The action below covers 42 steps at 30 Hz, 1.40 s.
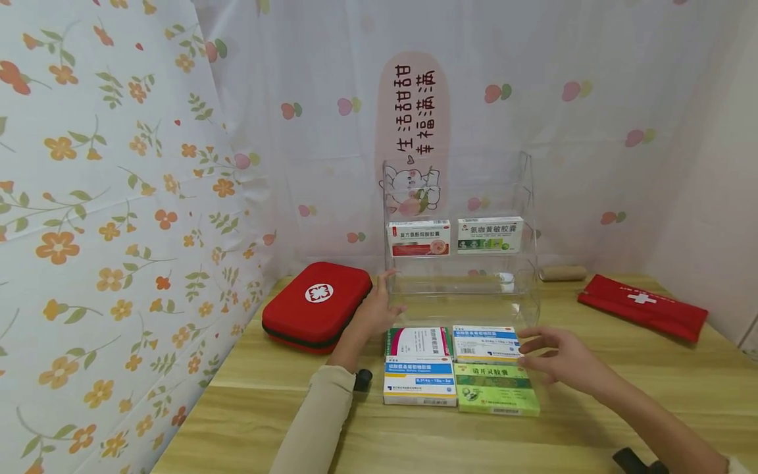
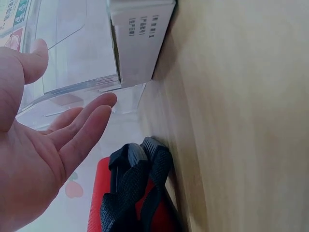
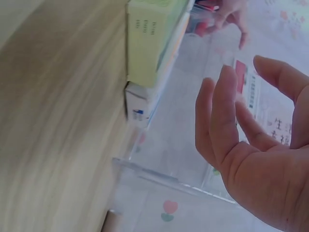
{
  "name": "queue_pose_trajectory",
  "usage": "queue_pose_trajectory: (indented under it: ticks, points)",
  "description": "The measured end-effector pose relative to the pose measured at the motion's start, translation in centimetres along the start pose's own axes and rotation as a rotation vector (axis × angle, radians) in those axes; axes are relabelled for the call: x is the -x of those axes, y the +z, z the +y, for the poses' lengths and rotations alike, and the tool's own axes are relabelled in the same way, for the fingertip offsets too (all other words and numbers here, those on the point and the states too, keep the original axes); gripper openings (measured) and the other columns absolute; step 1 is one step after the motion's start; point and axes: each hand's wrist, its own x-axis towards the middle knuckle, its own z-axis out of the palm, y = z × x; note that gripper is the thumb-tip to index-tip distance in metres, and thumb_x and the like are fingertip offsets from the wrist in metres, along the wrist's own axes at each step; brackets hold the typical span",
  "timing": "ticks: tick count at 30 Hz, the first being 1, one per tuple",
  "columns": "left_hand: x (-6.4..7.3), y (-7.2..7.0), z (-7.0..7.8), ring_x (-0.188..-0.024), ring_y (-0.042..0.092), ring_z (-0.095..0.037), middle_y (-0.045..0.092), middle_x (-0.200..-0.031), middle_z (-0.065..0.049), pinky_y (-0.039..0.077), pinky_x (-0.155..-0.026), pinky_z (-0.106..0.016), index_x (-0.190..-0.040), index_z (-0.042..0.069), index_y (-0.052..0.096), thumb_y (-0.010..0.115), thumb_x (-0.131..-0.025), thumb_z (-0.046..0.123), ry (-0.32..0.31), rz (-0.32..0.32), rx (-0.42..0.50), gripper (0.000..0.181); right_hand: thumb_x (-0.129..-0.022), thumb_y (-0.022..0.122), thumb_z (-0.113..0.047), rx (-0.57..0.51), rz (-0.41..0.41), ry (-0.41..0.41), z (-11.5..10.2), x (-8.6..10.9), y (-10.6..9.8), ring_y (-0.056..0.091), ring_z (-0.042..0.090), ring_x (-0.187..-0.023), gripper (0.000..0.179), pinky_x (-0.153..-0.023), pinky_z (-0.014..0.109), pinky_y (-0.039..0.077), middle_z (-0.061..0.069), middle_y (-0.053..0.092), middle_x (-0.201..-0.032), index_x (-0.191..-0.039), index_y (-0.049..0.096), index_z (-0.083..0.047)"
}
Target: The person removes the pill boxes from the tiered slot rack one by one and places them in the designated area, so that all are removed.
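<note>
A clear tiered acrylic rack [image 1: 462, 289] stands at the back, with a red-and-white medicine box [image 1: 419, 238] and a green-and-white medicine box [image 1: 489, 236] on one tier. My left hand [image 1: 373, 309] is at the rack's left side, fingers spread, holding nothing. In front of the rack lie a pink-white-green box [image 1: 418, 342], two blue-and-white boxes [image 1: 485, 343] [image 1: 420, 382] and a light green box [image 1: 497, 390]. By the right edge of the rear blue-and-white box hovers my right hand [image 1: 559, 359], loosely curved around nothing; whether it touches that box I cannot tell.
To the left lies a red first-aid case [image 1: 318, 306] with a white emblem; its black strap [image 2: 140, 183] shows in the left wrist view. A red pouch [image 1: 642, 307] with a white cross rests at the right. Behind, near the rack, is a brown roll [image 1: 562, 273].
</note>
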Motion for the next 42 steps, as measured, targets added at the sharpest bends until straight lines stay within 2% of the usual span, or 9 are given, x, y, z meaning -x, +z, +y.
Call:
queue_pose_trajectory:
  ticks: [8,12,16,23,30,32,35,40,42]
  points:
    - [-0.1,-0.7,0.1,-0.072,0.060,-0.025,0.057,-0.089,-0.011,0.051,-0.059,-0.035,-0.153,0.038,0.009,0.070,-0.093,0.032,-0.002,-0.044,-0.028,0.086,-0.090,0.074,-0.023,-0.036,0.079,-0.050,-1.2,-1.1,0.2,0.067,0.033,-0.101,0.059,-0.069,0.041,0.060,0.029,0.061,-0.122,-0.136,0.049,0.004]
    - [-0.1,-1.2,0.1,-0.098,0.062,-0.028,0.060,-0.120,-0.013,0.055,-0.078,-0.045,-0.153,0.036,0.015,0.073,-0.090,0.032,0.009,-0.008,-0.075,0.085,-0.091,0.073,-0.028,-0.073,0.114,-0.047,-1.5,-2.7,0.3,0.064,0.035,-0.107,0.062,-0.075,0.041,0.059,0.028,0.059,-0.127,-0.139,0.047,0.003]
    - [-0.1,-1.4,0.2,-0.127,0.049,-0.032,0.040,-0.150,-0.013,0.048,-0.096,-0.056,-0.153,0.035,0.019,0.075,-0.088,0.031,0.031,0.010,-0.081,0.087,-0.094,0.070,-0.027,-0.108,0.153,-0.046,-1.5,-3.9,0.3,0.064,0.038,-0.109,0.062,-0.078,0.044,0.058,0.030,0.056,-0.130,-0.141,0.044,0.003]
    - [-0.1,-1.3,0.4,-0.122,0.052,-0.038,0.035,-0.150,-0.017,0.046,-0.095,-0.061,-0.152,0.036,0.024,0.078,-0.086,0.027,0.041,0.038,-0.137,0.086,-0.097,0.066,-0.027,-0.104,0.248,-0.089,-1.5,-5.3,-0.1,0.063,0.039,-0.111,0.061,-0.077,0.035,0.059,0.032,0.051,-0.135,-0.145,0.041,0.003]
    - [-0.1,-1.1,0.0,-0.130,0.046,-0.031,0.038,-0.150,-0.009,0.045,-0.098,-0.060,-0.151,0.036,0.028,0.080,-0.084,0.025,0.061,0.062,-0.157,0.085,-0.099,0.062,-0.021,-0.128,0.341,-0.179,-1.5,-6.6,-0.7,0.063,-0.004,-0.089,0.051,-0.071,0.028,0.058,0.031,0.053,-0.133,-0.141,0.045,0.004]
    - [0.0,-1.1,0.0,-0.132,0.044,-0.030,0.038,-0.150,-0.008,0.044,-0.098,-0.061,-0.151,0.037,0.028,0.080,-0.084,0.025,0.076,0.065,-0.155,0.086,-0.099,0.062,-0.020,-0.113,0.382,-0.208,-1.8,-7.0,-0.8,0.062,-0.007,-0.087,0.048,-0.070,0.027,0.058,0.030,0.055,-0.131,-0.138,0.048,0.005]
    - [0.1,-1.0,0.0,-0.132,0.044,-0.030,0.039,-0.150,-0.008,0.044,-0.096,-0.063,-0.152,0.037,0.029,0.080,-0.084,0.023,0.095,0.073,-0.140,0.087,-0.098,0.063,-0.019,-0.075,0.443,-0.242,-2.2,-7.5,-1.1,0.065,0.002,-0.092,0.045,-0.068,0.023,0.057,0.029,0.057,-0.128,-0.135,0.052,0.006]
    - [0.2,-0.8,0.0,-0.130,0.046,-0.030,0.040,-0.149,-0.008,0.048,-0.094,-0.059,-0.152,0.038,0.030,0.081,-0.083,0.020,0.105,0.096,-0.114,0.088,-0.096,0.065,-0.015,0.040,0.536,-0.267,-2.6,-8.7,-1.8,0.061,0.037,-0.109,0.042,-0.070,0.009,0.048,0.026,0.058,-0.129,-0.131,0.055,0.004]
    - [0.1,-0.6,-0.1,-0.129,0.047,-0.030,0.040,-0.149,-0.008,0.049,-0.093,-0.057,-0.151,0.039,0.030,0.081,-0.083,0.019,0.104,0.102,-0.102,0.088,-0.095,0.066,-0.014,0.089,0.568,-0.280,-2.7,-9.2,-2.0,0.057,0.042,-0.114,0.042,-0.075,0.013,0.049,0.025,0.056,-0.132,-0.131,0.055,0.004]
